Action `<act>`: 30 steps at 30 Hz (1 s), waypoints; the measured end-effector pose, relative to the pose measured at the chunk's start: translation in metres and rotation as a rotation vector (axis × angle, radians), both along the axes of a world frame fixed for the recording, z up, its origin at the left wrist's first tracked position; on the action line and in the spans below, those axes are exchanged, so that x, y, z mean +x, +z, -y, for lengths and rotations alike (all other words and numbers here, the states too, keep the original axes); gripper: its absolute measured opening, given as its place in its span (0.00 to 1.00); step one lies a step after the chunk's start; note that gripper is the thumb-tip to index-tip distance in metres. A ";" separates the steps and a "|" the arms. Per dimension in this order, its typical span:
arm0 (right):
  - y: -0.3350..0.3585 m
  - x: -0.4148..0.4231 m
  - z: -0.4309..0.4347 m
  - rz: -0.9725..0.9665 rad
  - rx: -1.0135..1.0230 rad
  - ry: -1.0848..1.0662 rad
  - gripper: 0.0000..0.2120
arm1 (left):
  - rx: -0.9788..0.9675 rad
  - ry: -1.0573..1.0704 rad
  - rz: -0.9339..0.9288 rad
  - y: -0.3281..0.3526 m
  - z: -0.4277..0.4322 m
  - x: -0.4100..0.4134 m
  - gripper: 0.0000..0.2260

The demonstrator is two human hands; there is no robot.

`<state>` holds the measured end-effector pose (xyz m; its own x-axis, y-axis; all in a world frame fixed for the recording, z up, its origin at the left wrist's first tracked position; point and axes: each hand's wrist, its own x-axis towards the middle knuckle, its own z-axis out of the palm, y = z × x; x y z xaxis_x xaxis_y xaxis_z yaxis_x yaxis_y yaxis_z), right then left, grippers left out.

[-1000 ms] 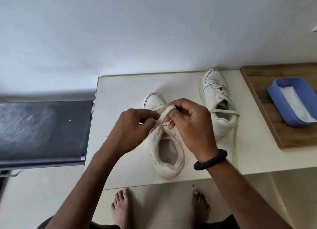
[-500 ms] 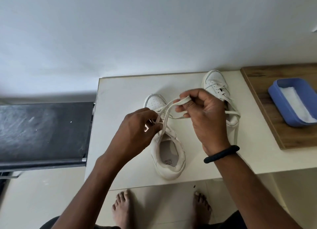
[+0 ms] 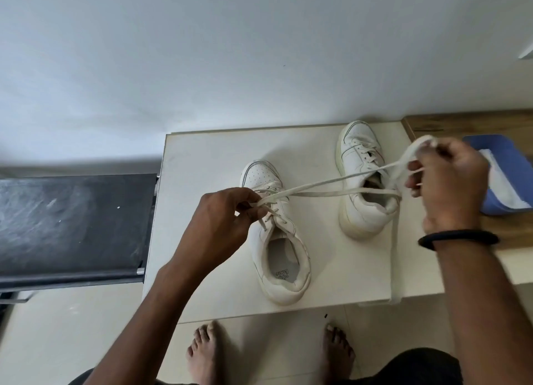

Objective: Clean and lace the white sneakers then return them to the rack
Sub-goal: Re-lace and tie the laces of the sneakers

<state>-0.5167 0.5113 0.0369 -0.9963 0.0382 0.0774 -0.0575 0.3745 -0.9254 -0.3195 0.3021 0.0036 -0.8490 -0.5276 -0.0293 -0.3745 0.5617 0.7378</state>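
Lace [image 3: 317, 194] stretches from pinching left hand [image 3: 222, 220] at the sneaker [image 3: 261, 180] to gripping right hand [image 3: 450, 180].

Before me, a plain pale wall [image 3: 202, 53], below it a cream tabletop [image 3: 207, 154], a wood-grain surface [image 3: 461, 122] abutting its right, a dark scuffed panel [image 3: 72, 220] left, light tiled floor [image 3: 57, 341]

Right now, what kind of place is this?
Probably inside a home, maybe an entryway or utility corner. A person stands with bare feet on a tiled floor, holding a lace from a white sneaker on a low white cabinet by a plain wall.
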 end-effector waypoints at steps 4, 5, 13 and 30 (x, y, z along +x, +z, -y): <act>0.004 -0.006 -0.024 -0.096 0.475 -0.007 0.24 | 0.021 0.001 0.003 0.000 -0.001 -0.001 0.06; 0.007 0.004 -0.018 -0.228 0.503 0.016 0.22 | 0.021 0.000 0.000 0.000 -0.001 -0.001 0.06; -0.033 0.100 0.068 -0.431 0.541 0.789 0.11 | -0.036 -0.019 -0.036 -0.001 -0.002 -0.001 0.03; -0.042 0.095 0.067 -0.137 0.505 0.873 0.08 | -0.074 -0.024 -0.163 -0.016 -0.013 -0.004 0.06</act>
